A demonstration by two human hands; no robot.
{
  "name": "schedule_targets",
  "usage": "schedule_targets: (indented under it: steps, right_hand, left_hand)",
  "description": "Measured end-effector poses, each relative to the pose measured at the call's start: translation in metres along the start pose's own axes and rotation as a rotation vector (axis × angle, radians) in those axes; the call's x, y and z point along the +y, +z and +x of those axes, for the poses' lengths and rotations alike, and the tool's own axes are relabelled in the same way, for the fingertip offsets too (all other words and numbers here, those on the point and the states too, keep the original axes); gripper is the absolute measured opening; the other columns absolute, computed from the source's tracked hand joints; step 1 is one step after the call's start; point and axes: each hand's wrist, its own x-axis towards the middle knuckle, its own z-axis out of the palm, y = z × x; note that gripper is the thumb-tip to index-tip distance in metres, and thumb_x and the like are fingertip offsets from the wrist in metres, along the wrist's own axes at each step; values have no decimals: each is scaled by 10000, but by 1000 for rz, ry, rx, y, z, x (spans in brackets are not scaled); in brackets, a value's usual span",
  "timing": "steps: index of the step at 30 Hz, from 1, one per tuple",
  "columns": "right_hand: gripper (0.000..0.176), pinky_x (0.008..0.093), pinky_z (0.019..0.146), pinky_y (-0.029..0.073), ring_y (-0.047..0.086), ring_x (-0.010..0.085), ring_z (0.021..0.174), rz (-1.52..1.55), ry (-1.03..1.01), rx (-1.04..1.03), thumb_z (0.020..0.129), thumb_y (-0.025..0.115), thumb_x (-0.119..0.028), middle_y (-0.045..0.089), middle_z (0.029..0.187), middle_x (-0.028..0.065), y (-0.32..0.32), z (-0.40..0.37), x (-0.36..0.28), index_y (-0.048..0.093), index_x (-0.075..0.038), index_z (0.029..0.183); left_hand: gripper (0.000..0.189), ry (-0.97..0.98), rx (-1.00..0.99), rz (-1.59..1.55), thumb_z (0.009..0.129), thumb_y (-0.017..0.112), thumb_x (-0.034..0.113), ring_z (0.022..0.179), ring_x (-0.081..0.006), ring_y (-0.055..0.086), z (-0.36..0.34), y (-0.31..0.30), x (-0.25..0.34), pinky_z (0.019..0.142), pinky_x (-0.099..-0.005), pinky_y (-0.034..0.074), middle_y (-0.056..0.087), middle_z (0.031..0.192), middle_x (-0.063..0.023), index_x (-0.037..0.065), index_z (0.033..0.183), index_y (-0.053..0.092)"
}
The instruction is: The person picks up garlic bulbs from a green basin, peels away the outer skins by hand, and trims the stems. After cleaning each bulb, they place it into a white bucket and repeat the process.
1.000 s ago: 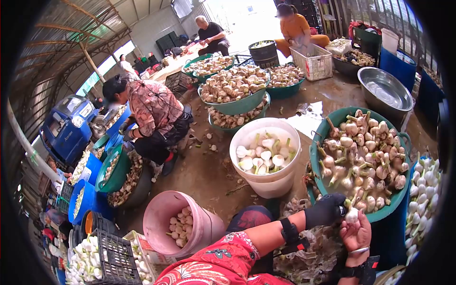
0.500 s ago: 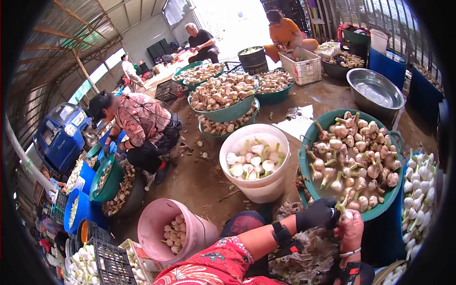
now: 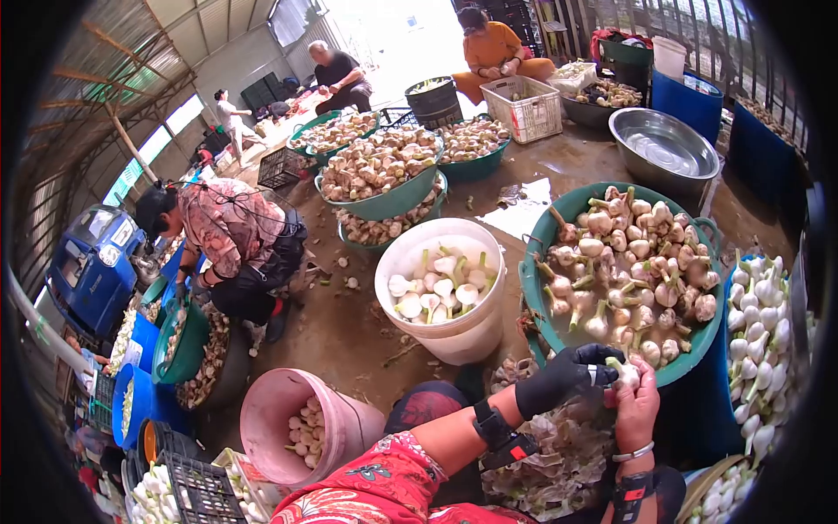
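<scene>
In front of me, my right hand (image 3: 635, 409), bare and with a bracelet at the wrist, grips a garlic bulb (image 3: 625, 374). My left hand (image 3: 563, 377), in a black glove, closes on the same bulb from the stem side. A small pale band shows at the gloved fingers; I cannot make out what it is. Just beyond the hands stands a green tub (image 3: 534, 301) of unpeeled garlic bulbs (image 3: 642, 262) in murky water. Beneath them lies a heap of papery garlic skins (image 3: 554, 463).
A white bucket (image 3: 471, 336) and a pink bucket (image 3: 262, 419) hold peeled garlic. More peeled bulbs (image 3: 759, 341) fill a blue container on the right. A metal basin (image 3: 668, 144) and stacked garlic tubs (image 3: 384, 205) stand farther back. A person (image 3: 236, 236) crouches at left; others work behind.
The view has shifted, so the surroundings sit farther left. My hands have lifted slightly away from the tub's edge, and the garlic bulb between them shows more clearly.
</scene>
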Motion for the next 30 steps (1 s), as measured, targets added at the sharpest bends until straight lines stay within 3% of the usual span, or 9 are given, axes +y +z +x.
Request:
schedule_targets:
  steps: [4, 7, 14, 16, 20, 21, 26, 28, 30]
  right_hand:
    - [479, 249, 709, 506, 593, 128, 806, -602, -515, 80, 841, 651, -107, 592, 991, 111, 8, -5, -5, 436, -24, 1261]
    - [413, 331, 676, 556, 644, 222, 817, 419, 200, -25, 853, 639, -191, 621, 1002, 120, 7, -7, -18, 493, -4, 1190]
    - [196, 365, 601, 549, 628, 232, 701, 550, 552, -41, 860, 486, -110, 623, 817, 84, -1, 1, -20, 549, -10, 1016]
    - [99, 330, 584, 496, 573, 197, 627, 562, 410, -131, 870, 480, -41, 587, 766, 57, -8, 5, 7, 558, -21, 928]
    - [75, 356, 673, 445, 538, 259, 721, -499, -654, 130, 830, 534, 40, 552, 775, 112, 14, -2, -29, 555, 22, 759]
    - [18, 386, 706, 455, 548, 326, 770, -567, -603, -57, 798, 571, 3, 561, 779, 136, 13, -7, -30, 582, 4, 785]
    - [296, 479, 736, 476, 599, 395, 850, -928, 37, -552, 741, 547, -79, 631, 883, 223, -1, -14, 6, 619, -45, 1026]
    - [312, 447, 763, 490, 608, 389, 840, -779, -314, -483, 715, 559, -87, 635, 864, 216, -7, -8, 20, 642, -39, 1012]
    - [275, 295, 730, 523, 651, 160, 823, -591, 21, -328, 749, 647, -66, 661, 940, 122, -4, -4, 1, 628, -13, 1019]
  left_hand:
    - [245, -46, 12, 5, 848, 647, 105, 793, -55, 575, 3, -4, 0, 714, -210, 475, 638, 888, 10, 25, 1080, 638]
    - [246, 11, -42, 39, 884, 597, 139, 703, -86, 591, 5, -14, 0, 653, -229, 489, 638, 828, -20, 9, 1091, 621]
    - [136, -25, -11, 243, 866, 613, 97, 630, -82, 557, 4, -2, -4, 581, -229, 468, 610, 761, -2, 10, 964, 645]
    - [143, -43, -7, 309, 876, 602, 108, 582, -88, 552, 8, -9, -12, 544, -240, 466, 611, 747, -17, 2, 964, 640]
    - [93, 147, 90, 173, 859, 573, 58, 609, -138, 584, 15, -32, -5, 575, -292, 515, 601, 713, -26, 6, 906, 634]
    - [106, 725, -63, 960, 831, 560, 20, 664, -138, 591, 17, -45, 5, 610, -314, 534, 593, 706, -38, 12, 911, 630]
    - [339, 193, 186, 64, 941, 517, 208, 738, -141, 620, 8, -40, 8, 700, -300, 539, 628, 861, -57, -14, 1196, 537]
    - [325, 136, 205, -32, 914, 544, 172, 748, -166, 634, 7, -33, 9, 709, -319, 535, 645, 833, -79, -18, 1177, 557]
    - [327, 130, 179, 44, 898, 561, 164, 743, -175, 634, 8, -27, 8, 718, -322, 530, 648, 822, -94, -27, 1163, 563]
